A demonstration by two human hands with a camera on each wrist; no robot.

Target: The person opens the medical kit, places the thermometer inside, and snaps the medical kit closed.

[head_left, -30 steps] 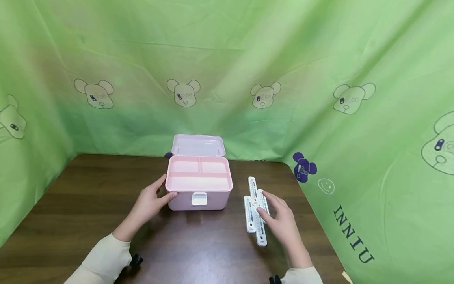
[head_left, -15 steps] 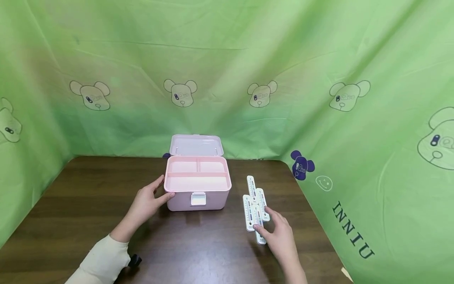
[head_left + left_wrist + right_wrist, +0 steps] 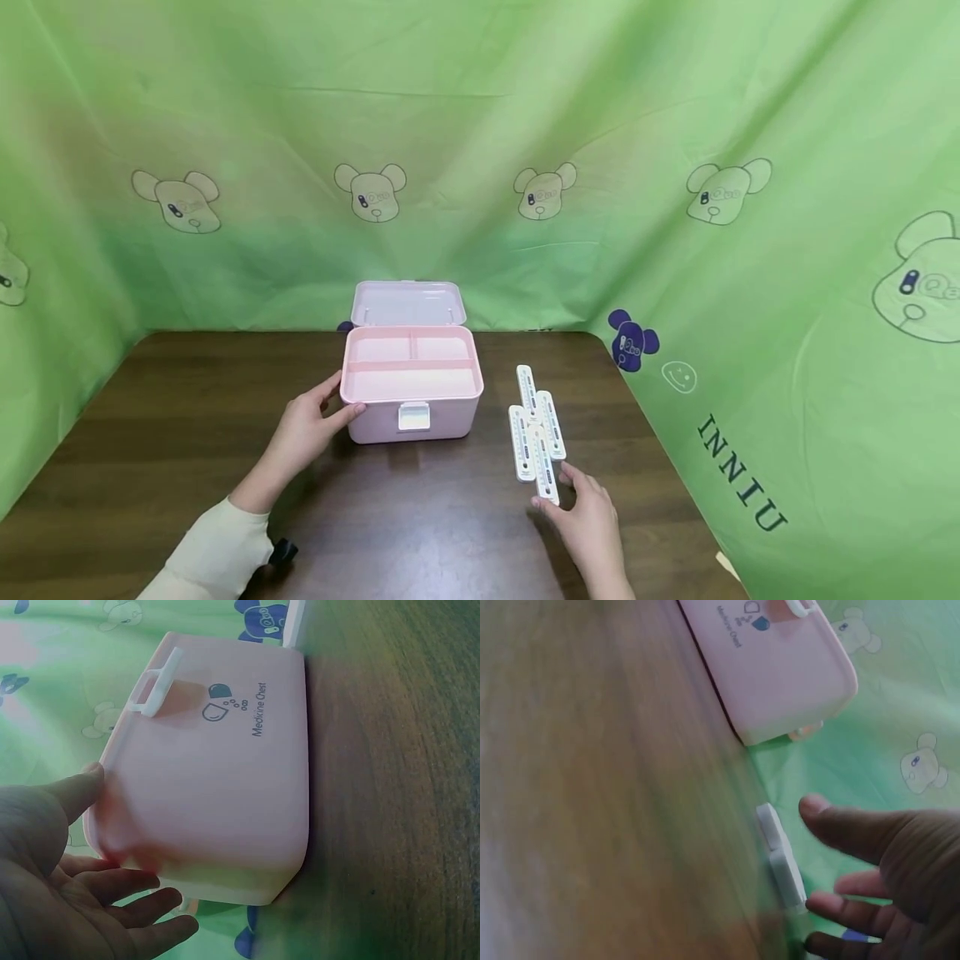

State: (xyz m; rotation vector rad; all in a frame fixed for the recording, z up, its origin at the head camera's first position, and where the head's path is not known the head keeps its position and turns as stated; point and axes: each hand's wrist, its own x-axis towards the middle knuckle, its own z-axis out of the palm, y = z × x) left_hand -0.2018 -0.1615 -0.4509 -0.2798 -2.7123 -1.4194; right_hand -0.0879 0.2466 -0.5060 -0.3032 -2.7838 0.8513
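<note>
A pink medicine chest (image 3: 442, 417) stands on the table with its lid (image 3: 408, 304) tipped back and an upper tray (image 3: 408, 383) in its mouth. My left hand (image 3: 303, 429) rests at its front left corner, thumb at the front rim and fingers along the left side. To the right of the chest lie several white wall thermometers (image 3: 522, 446), flat and side by side in a staggered group. Around the near end of the closest one (image 3: 546, 471) my right hand (image 3: 588, 521) is spread, thumb and fingers apart. In the right wrist view that hand (image 3: 885, 885) holds nothing.
The brown wooden table (image 3: 420, 517) is bordered by a green curtain (image 3: 465, 100) with bear prints at the back and sides. A white latch (image 3: 414, 416) sticks out from the chest's front.
My right hand has drawn back from over the thermometers to their near end. The left hand stays at the chest's corner. The head view has shifted slightly.
</note>
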